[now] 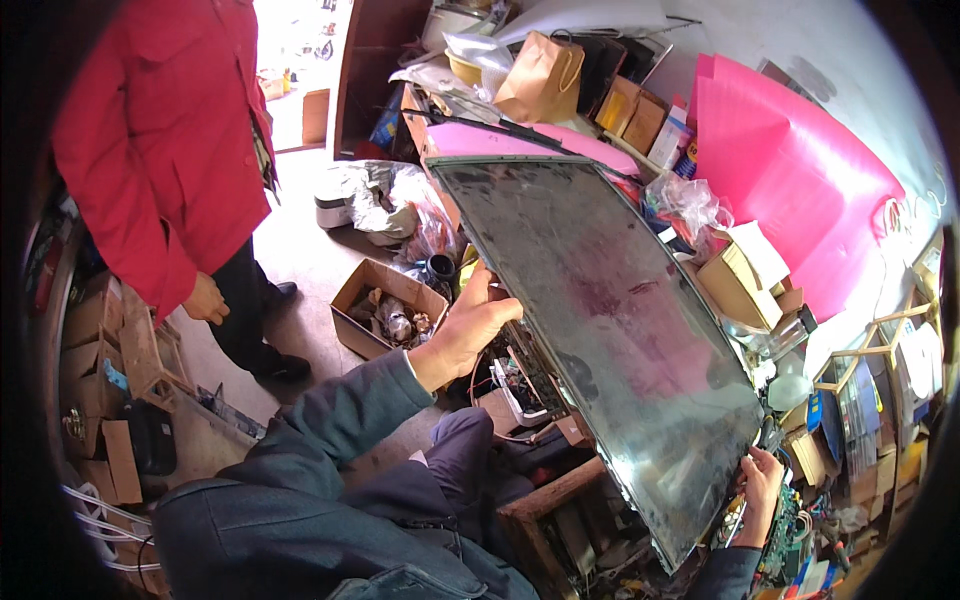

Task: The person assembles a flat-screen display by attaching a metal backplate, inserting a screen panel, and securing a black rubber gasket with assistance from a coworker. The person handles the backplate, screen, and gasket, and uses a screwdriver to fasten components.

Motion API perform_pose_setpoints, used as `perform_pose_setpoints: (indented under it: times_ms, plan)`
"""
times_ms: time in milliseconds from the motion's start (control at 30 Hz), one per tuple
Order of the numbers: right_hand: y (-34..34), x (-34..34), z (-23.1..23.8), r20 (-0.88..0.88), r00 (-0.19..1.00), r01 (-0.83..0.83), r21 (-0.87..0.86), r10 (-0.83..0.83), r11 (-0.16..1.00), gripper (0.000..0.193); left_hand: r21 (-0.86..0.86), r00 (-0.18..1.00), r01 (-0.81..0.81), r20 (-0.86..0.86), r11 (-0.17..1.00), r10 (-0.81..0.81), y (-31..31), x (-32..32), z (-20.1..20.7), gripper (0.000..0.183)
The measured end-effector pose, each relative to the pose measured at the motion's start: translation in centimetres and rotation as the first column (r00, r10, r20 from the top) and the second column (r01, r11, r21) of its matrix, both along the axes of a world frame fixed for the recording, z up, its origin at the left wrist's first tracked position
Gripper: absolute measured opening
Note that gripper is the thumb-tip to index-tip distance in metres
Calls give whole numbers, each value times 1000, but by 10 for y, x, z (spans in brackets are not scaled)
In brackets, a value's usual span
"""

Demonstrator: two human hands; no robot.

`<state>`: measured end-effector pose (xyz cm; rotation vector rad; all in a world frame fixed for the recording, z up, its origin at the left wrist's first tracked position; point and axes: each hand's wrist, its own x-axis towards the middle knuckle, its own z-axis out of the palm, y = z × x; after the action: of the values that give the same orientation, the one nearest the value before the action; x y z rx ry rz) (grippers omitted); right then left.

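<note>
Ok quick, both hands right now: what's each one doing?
Left hand: closed on the left edge of the large dark screen panel.
Right hand: gripping the same panel at its lower right corner.

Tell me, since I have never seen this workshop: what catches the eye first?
A large dark glossy screen panel fills the middle, tilted, with the left hand on its left edge and the right hand at its lower right corner. A person in a red jacket stands at the left, and bright pink sheets lean against the wall at the upper right.
</note>
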<state>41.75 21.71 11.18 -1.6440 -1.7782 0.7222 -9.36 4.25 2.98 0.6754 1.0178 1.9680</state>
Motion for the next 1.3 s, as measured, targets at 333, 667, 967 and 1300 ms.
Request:
perform_pose_setpoints:
  times_ms: [333, 667, 967, 1300]
  plan:
    - [2, 7, -5, 7, 1000, -15, 40, 15, 999, 39, 2, 1000, 7, -12, 1000, -7, 1, 0, 1, 43]
    - [23, 44, -33, -18, 999, -46, 140, 49, 989, 38, 6, 1000, 26, -15, 1000, -26, 3, 1, 4, 43]
    - [-35, 15, -7, -63, 997, -46, 72, 50, 996, 40, 23, 996, -1, -92, 1000, 4, 3, 1, -1, 51]
    - [-138, -16, 52, 224, 962, -191, 153, 154, 970, 21, -43, 987, -44, -154, 998, 37, 1, -16, -23, 51]
